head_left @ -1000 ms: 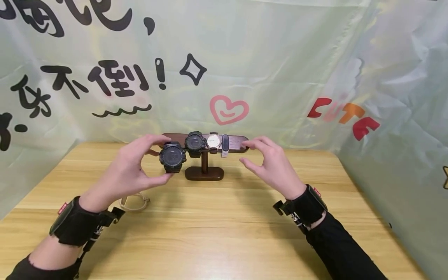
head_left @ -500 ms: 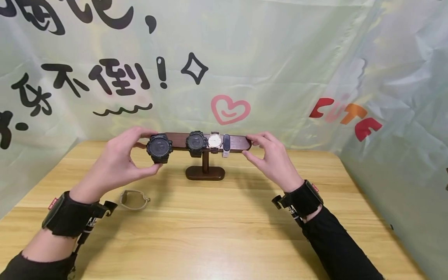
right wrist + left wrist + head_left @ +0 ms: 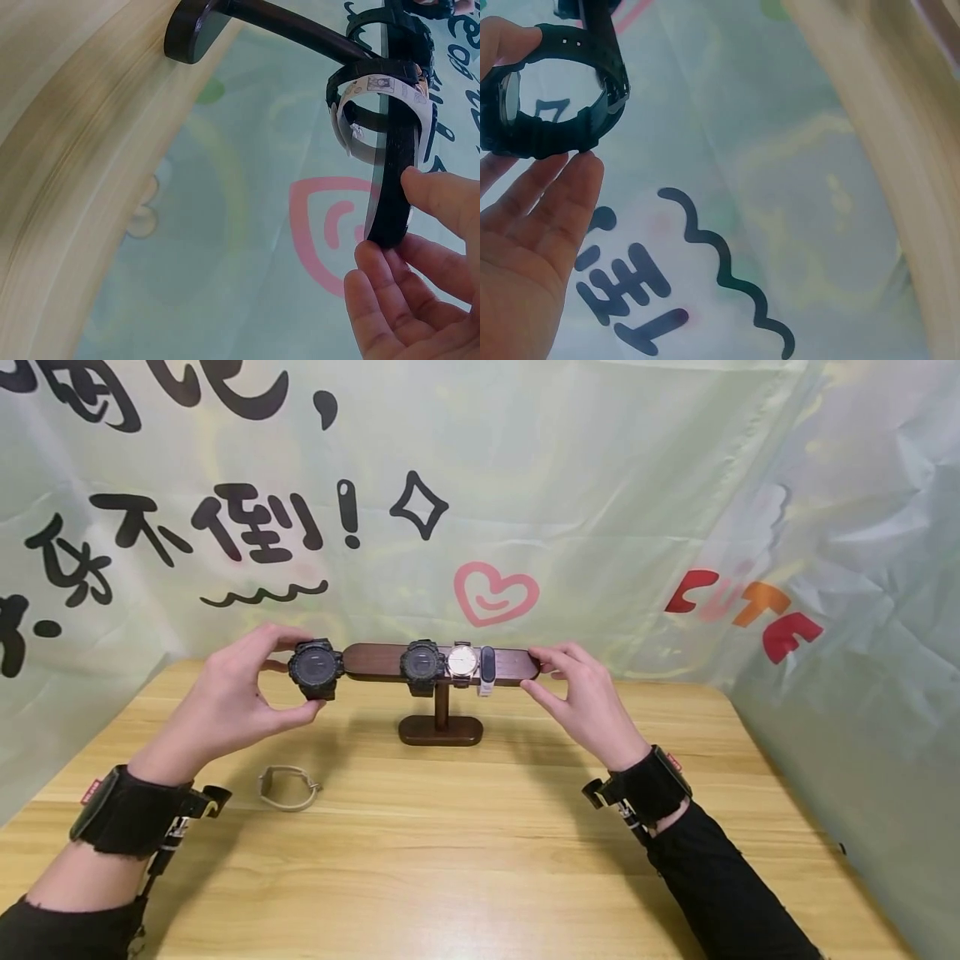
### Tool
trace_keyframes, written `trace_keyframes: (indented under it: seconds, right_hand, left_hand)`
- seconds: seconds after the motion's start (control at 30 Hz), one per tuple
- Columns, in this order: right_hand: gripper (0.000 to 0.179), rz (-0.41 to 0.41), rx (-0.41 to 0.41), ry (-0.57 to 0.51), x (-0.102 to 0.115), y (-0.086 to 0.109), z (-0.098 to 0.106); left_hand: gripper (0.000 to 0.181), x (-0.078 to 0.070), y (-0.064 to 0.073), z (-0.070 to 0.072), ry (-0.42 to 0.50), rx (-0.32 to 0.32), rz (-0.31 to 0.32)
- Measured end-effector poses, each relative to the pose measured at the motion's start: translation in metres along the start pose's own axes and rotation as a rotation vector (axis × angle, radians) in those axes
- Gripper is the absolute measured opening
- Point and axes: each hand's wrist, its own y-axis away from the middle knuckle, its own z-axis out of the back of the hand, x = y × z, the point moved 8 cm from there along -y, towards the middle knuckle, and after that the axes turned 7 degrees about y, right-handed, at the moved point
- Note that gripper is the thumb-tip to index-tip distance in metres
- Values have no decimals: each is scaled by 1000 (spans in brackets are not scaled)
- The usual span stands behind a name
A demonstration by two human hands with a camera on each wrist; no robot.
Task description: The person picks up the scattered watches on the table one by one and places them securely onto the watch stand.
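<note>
My left hand (image 3: 236,693) pinches a black digital watch (image 3: 315,668) between thumb and fingers, just off the left end of a dark wooden watch stand (image 3: 375,662). In the left wrist view that watch (image 3: 559,139) shows its strap closed in a loop. The thumb and fingers of my right hand (image 3: 581,697) grip the stand's right end. On the bar sit a second black watch (image 3: 422,662), a rose-gold watch with a pale dial (image 3: 461,662) and a fitness band with a white strap (image 3: 487,668). The right wrist view shows the white strap (image 3: 390,88) looped around the bar.
A beige-strapped watch (image 3: 289,806) lies on its side on the wooden table (image 3: 480,860), in front of the stand and to the left. Behind the table hangs a pale green printed cloth (image 3: 600,485).
My left hand has carried the black watch left and slightly up, from in front of the bar to beyond its left end. My right hand has closed on the bar's right end.
</note>
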Motion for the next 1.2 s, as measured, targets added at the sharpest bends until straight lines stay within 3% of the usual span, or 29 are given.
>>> trace_keyframes:
  seconds: [0.27, 0.67, 1.2]
  right_hand:
    - [50, -6, -3, 0, -3, 2, -1]
    - [49, 6, -21, -9, -3, 3, -1]
    - [49, 4, -17, -6, -2, 1, -1]
  left_hand:
    - [77, 14, -4, -7, -2, 35, 44]
    - [76, 26, -15, -22, 18, 71, 41]
    - [70, 21, -27, -40, 90, 118, 5]
